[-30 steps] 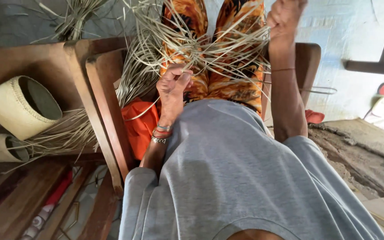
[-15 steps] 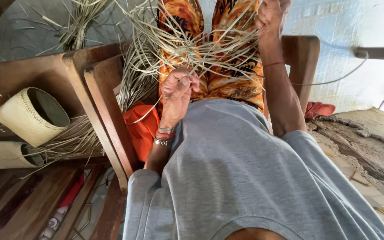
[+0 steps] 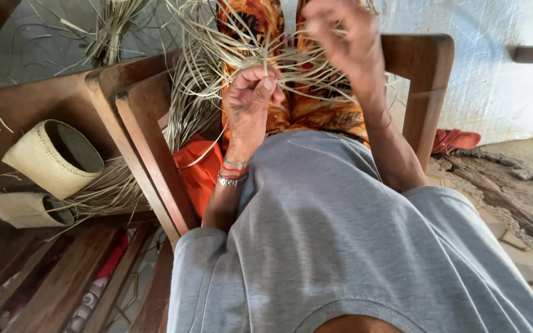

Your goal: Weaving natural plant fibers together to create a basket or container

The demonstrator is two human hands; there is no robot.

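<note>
Left hand [image 3: 249,105] fingers pinch straw strands [image 3: 291,58]; right hand [image 3: 343,37] blurred, grip unclear.

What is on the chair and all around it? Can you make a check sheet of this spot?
Surface: wooden chair with the person seated; pale strips spill over its arm.
Job's things: bundle of thin dry strips spread across the lap.
Clutter: two woven cylinders on their sides on the wood at left; orange cloth beside the hip; loose strips on the floor.
Grips: left hand pinches strips, thumb up; right hand raised, fingers curled on strips, blurred.
Cables: nothing seen.
Surroundings: pale floor, cracked ground at right, red cloth by the chair.
</note>
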